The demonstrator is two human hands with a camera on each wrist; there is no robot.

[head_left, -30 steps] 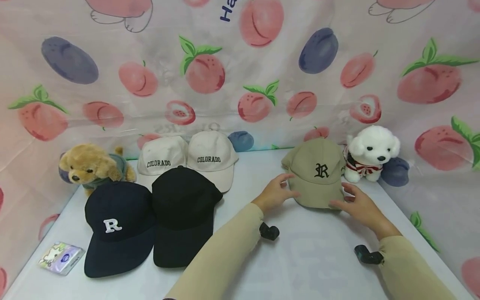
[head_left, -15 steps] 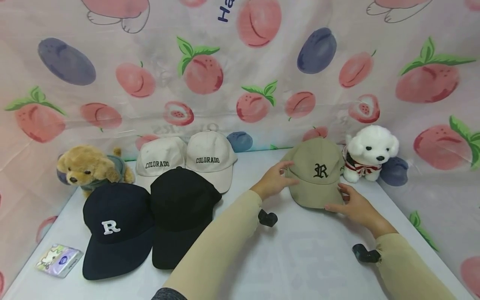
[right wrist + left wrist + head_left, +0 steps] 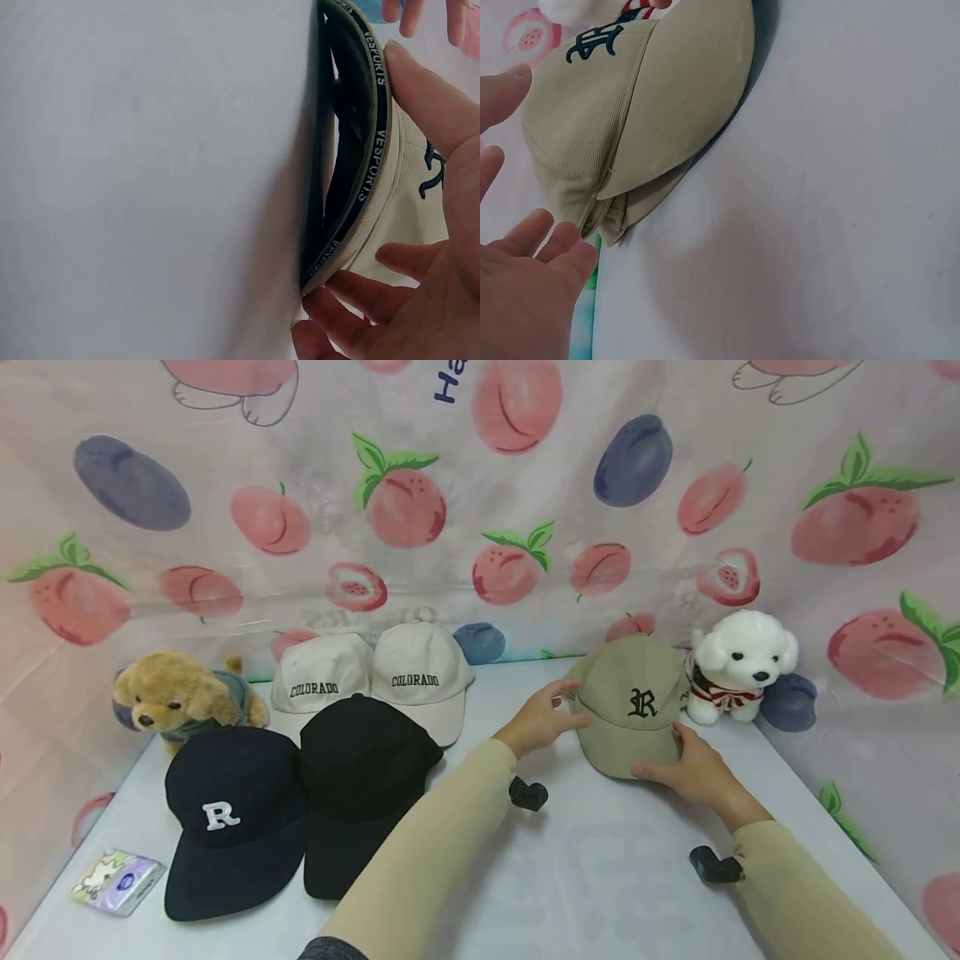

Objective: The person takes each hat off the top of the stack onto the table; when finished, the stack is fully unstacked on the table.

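Observation:
A khaki baseball cap (image 3: pixel 633 747) with a dark R stands at the table's back right, brim toward me. My right hand (image 3: pixel 693 768) holds its brim, thumb on the front edge and fingers at the right side. In the right wrist view the brim's edge (image 3: pixel 379 135) bows between thumb and fingers, over dark lettered tape. My left hand (image 3: pixel 540 718) is spread beside the cap's left side, fingertips very near it. The left wrist view shows a fold of khaki cloth (image 3: pixel 656 196) under the brim; whether it is a second cap I cannot tell.
A white plush dog (image 3: pixel 742 664) stands right behind the cap. Leftward are a navy cap (image 3: pixel 236 827), a black cap (image 3: pixel 367 793), two cream caps (image 3: pixel 322 672) marked COLORADO, a brown plush dog (image 3: pixel 176 693) and a small printed packet (image 3: pixel 118 882). A fruit-print curtain (image 3: pixel 450 485) closes the back.
My right hand has moved left and closer in on the brim, its thumb sliding along the front edge. The left hand has shifted slightly left. The khaki cap has barely moved.

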